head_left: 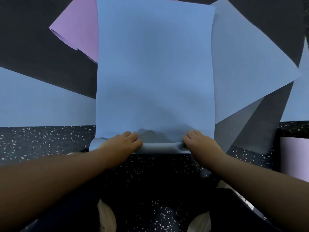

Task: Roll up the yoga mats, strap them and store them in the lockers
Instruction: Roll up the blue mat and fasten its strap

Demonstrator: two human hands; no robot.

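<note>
A light blue yoga mat (155,67) lies flat on the floor, stretching away from me. Its near end is curled into a small roll (160,147) just in front of my knees. My left hand (124,142) grips the left part of that roll, fingers curled over its top. My right hand (199,141) grips the right part of the roll the same way. The rest of the mat is unrolled.
A purple mat (75,25) with a curled edge lies at the back left. A grey-blue mat (247,64) lies angled at the right, another blue mat (41,104) at the left. The floor (41,143) is dark speckled rubber. A pale purple mat (294,156) lies at the right edge.
</note>
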